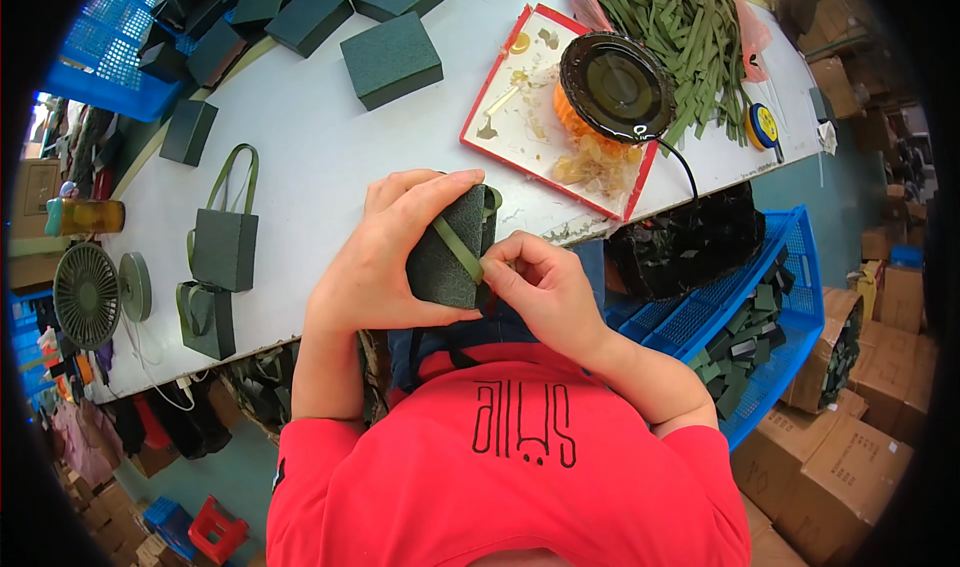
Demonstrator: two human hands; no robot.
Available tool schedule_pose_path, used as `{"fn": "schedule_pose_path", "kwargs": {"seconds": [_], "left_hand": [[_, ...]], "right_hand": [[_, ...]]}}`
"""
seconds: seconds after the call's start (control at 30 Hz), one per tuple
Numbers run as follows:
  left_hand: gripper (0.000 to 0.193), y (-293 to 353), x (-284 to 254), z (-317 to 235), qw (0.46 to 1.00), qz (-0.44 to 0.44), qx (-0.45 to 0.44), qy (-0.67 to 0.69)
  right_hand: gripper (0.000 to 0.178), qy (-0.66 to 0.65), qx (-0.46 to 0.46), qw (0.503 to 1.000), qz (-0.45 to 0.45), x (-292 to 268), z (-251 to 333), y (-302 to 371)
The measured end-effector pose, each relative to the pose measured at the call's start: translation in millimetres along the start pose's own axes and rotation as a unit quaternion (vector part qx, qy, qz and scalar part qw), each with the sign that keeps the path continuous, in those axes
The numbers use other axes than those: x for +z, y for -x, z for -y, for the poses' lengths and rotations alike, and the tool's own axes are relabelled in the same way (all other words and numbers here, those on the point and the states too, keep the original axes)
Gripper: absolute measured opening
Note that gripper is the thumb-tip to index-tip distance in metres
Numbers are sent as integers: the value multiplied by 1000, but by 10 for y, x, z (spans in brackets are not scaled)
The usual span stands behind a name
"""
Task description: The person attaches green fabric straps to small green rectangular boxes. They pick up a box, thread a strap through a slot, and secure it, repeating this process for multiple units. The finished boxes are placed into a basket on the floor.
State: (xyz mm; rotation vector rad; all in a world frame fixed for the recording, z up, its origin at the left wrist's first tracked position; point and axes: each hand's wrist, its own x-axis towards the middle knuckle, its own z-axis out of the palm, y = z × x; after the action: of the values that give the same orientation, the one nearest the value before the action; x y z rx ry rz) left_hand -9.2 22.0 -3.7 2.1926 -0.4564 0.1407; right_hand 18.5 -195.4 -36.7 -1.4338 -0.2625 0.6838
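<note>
My left hand [368, 252] is wrapped round a small dark green box [428, 269], its thumb along the lower edge and its fingers over the top. A flat olive-green ribbon [457, 250] runs slantwise across the face of the box. At the right edge of the box, my right hand [545, 292] pinches with thumb and forefinger at the ribbon's end. The fingers partly hide that end. Another bit of ribbon loops at the box's upper right corner. The box is held in the air near the table's front edge.
Finished-looking boxes with ribbon handles [223, 249] stand left on the white table [300, 157], near a fan [87, 295]. Plain green boxes [390, 59] lie behind. A glue pot [617, 85] sits on a red-rimmed tray [487, 97], beside a heap of ribbons [690, 37]. A blue crate [790, 312] is at right.
</note>
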Motion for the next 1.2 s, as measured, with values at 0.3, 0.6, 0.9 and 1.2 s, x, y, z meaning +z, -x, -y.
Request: {"fn": "schedule_pose_path", "kwargs": {"seconds": [0.3, 0.6, 0.9, 1.2], "left_hand": [[117, 21, 4, 91, 999, -46, 7, -1], [117, 195, 34, 268, 992, -97, -80, -20], [105, 210, 8, 230, 968, -159, -142, -136], [95, 154, -88, 147, 935, -78, -170, -303]], "right_hand": [[10, -95, -10, 995, 3, -246, 151, 84], [53, 17, -347, 918, -190, -1438, 968, 604], [45, 130, -288, 751, -580, -2939, 655, 985], [42, 286, 106, 784, -540, -3879, -822, 732]]}}
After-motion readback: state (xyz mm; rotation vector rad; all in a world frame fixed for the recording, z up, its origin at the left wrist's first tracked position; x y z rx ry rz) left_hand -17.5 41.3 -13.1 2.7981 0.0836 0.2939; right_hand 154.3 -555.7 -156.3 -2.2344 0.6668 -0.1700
